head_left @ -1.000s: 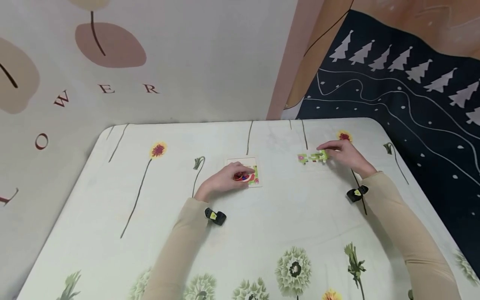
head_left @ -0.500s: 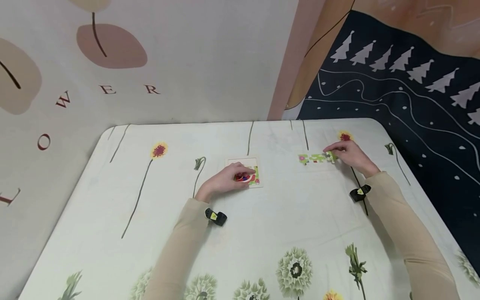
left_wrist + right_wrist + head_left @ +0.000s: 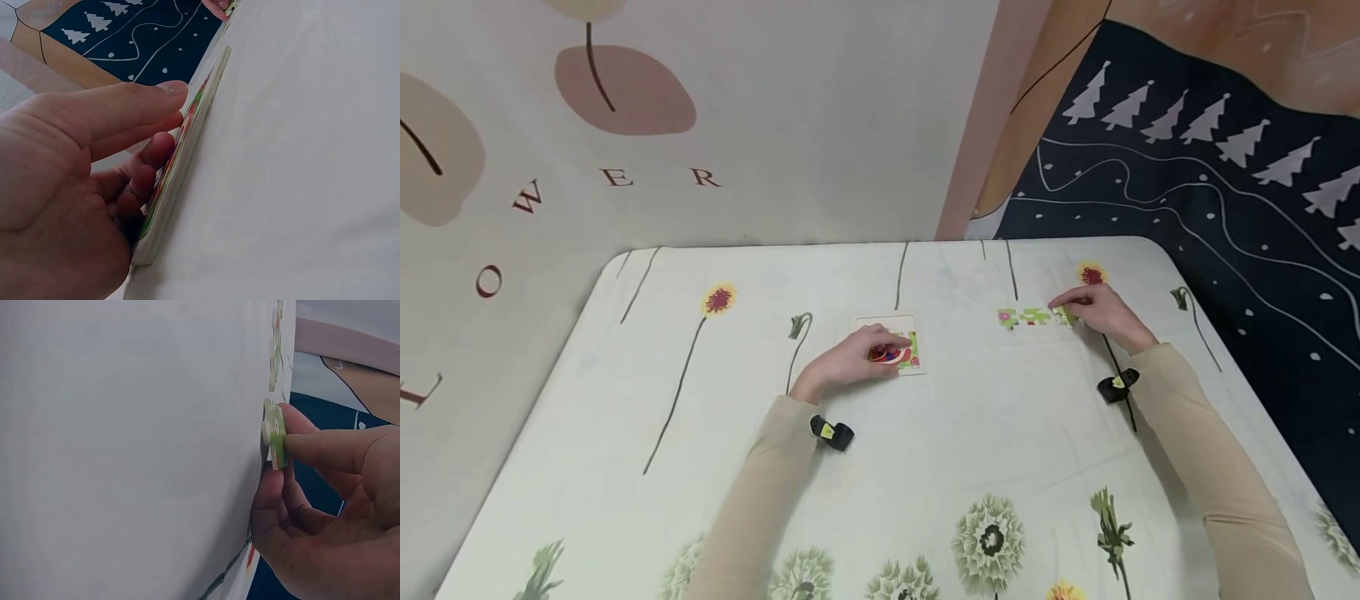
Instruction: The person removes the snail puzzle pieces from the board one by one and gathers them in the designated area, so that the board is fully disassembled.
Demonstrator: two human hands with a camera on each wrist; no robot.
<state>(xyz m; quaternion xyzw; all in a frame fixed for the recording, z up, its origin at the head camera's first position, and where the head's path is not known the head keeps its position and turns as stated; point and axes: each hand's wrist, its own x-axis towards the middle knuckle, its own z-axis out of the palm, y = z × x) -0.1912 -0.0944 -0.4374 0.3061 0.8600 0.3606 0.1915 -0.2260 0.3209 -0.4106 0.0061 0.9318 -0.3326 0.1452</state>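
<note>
A small jigsaw puzzle board [image 3: 883,321] with a pale frame lies on the table left of the loose pieces; its lower part carries a red, blue and green picture. My left hand [image 3: 853,354] rests on its left side, fingers over the picture and partly hiding it. In the left wrist view some fingers reach out straight and others bend against the board's face. At the right, my right hand [image 3: 1102,312] pinches a green puzzle piece [image 3: 277,439] between thumb and fingers, just at the tablecloth. Two more green-and-pink puzzle pieces [image 3: 1006,317] lie in a row to its left.
A white tablecloth [image 3: 970,417] printed with flowers and dandelions covers the table. Behind the far edge hangs a pale printed wall cloth [image 3: 820,125]. To the right is a dark blue cloth [image 3: 1150,171] with white trees.
My right hand has moved a little to the right with its puzzle piece, which now lies farther from the other pieces. The left hand has stayed on the puzzle board.
</note>
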